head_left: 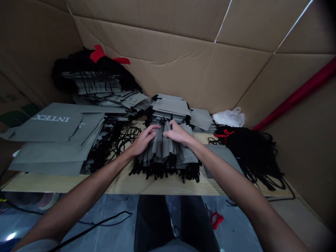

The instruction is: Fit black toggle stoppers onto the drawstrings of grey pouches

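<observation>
"Where are we keeping the grey sheets point(167, 147)?"

"They're lying in the middle of the wooden table point(120, 185), bunched together, black cord ends sticking out toward us."

"And what are our hands doing?"

"Our right hand point(176, 133) is pinching a bundle of them between thumb and fingers. Our left hand point(146, 138) is leaning in on the other side, its fingers bent; whether it's gripping, we can't tell."

"What are we seeing around them?"

"A grey stack point(170, 106) is sitting just behind, larger INTEX-marked pieces point(56, 122) are spreading to our left, and black cords point(253, 150) are lying to our right, a white plastic bag point(229, 117) resting beyond them."
</observation>
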`<state>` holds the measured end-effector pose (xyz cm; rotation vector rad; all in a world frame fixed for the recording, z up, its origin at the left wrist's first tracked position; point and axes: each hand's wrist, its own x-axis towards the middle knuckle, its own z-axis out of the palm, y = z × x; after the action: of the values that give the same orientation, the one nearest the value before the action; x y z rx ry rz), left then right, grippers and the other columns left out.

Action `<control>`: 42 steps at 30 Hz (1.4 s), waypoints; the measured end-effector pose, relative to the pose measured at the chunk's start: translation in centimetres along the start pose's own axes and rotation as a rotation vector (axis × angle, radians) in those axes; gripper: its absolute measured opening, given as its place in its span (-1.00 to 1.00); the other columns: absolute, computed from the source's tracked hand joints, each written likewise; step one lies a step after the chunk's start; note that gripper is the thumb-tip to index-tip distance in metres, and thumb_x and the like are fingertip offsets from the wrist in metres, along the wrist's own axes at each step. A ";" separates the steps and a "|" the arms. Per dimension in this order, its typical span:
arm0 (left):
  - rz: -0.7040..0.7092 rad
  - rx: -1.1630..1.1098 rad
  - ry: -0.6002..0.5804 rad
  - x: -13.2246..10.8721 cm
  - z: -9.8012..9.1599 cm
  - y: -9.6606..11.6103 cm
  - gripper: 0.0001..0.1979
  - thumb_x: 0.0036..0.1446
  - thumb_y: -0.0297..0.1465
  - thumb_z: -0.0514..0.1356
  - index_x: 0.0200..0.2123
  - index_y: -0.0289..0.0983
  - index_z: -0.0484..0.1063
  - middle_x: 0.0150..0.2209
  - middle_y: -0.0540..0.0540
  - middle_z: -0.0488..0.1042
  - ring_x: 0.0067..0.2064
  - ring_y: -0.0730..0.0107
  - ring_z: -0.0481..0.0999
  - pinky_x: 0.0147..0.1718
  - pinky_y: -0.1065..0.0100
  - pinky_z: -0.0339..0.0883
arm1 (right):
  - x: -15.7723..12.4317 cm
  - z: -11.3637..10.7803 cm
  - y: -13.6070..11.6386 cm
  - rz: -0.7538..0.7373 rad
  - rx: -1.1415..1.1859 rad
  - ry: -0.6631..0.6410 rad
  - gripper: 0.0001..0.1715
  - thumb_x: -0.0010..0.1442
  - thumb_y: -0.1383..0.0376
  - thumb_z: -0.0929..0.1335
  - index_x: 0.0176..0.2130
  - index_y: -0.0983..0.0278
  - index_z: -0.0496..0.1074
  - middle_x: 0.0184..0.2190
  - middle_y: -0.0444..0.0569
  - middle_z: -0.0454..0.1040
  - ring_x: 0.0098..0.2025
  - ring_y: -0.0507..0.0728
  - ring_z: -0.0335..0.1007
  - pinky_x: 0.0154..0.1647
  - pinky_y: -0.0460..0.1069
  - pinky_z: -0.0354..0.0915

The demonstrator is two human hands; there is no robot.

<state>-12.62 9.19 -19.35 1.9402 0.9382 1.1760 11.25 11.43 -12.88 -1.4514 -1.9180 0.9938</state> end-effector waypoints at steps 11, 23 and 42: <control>-0.021 -0.002 0.037 0.1 0.3 -0.2 -0.44 0.56 -0.09 0.36 0.44 -0.23 0.46 0.38 -0.29 0.52 0.32 -0.10 0.60 0.34 -0.23 0.56 | -0.4 0.0 -1.3 -0.054 -0.081 -0.026 -0.49 0.27 -0.13 0.58 -0.14 0.13 0.41 -0.24 -0.14 0.54 -0.15 0.21 0.41 -0.10 0.03 0.24; -0.010 -0.001 0.198 0.4 -0.1 -1.3 -0.47 0.59 -0.07 0.32 0.42 -0.25 0.48 0.29 -0.28 0.58 0.23 -0.03 0.66 0.27 -0.16 0.62 | -1.6 -2.1 -1.1 -0.151 0.160 -0.169 -0.30 0.55 -0.18 0.34 0.48 -0.01 0.24 0.11 0.02 0.66 -0.04 0.25 0.65 0.00 0.18 0.58; 0.169 0.435 -0.276 0.2 -1.4 8.4 -0.58 0.63 -0.01 0.15 0.15 -0.08 0.71 0.24 -0.17 0.71 0.36 -0.12 0.61 0.55 -0.12 0.35 | -7.8 -13.7 14.4 -0.107 -0.659 -0.106 -0.48 0.54 0.10 0.54 0.34 0.24 0.55 0.39 0.16 0.55 0.35 0.38 0.58 0.37 0.39 0.57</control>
<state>-11.88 5.24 -11.79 2.4950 0.9503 0.8046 32.19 9.39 -16.40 -1.6244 -2.5165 0.3990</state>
